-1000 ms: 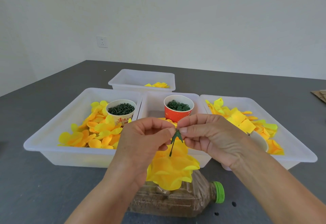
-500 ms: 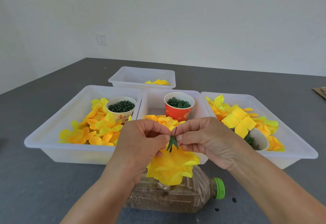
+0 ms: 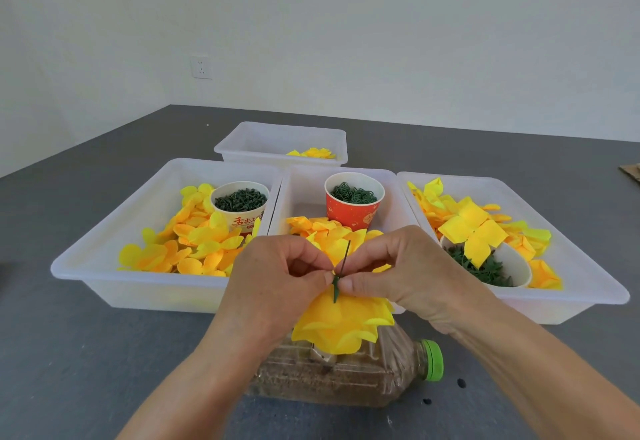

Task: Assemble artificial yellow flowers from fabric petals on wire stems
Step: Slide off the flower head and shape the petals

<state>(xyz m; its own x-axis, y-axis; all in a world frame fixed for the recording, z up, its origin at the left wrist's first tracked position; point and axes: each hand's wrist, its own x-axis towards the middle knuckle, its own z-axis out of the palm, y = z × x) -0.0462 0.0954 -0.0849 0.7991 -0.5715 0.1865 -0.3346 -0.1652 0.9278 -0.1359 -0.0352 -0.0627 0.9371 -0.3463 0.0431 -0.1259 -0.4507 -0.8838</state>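
A yellow fabric flower hangs head-down over a plastic bottle. Its thin green wire stem pokes up between my two hands. My left hand and my right hand meet fingertip to fingertip and pinch a small green calyx piece on the stem, just above the petals. Loose yellow petals lie in the trays behind.
Three white trays stand side by side, a fourth behind. A white cup, a red cup and a tipped white cup hold green parts. A sand-filled bottle with a green cap lies under the flower on the grey table.
The stem now sticks up above my fingers, where earlier it pointed down below them. The green calyx sits lower, close to the petals. Both hands stay pinched together.
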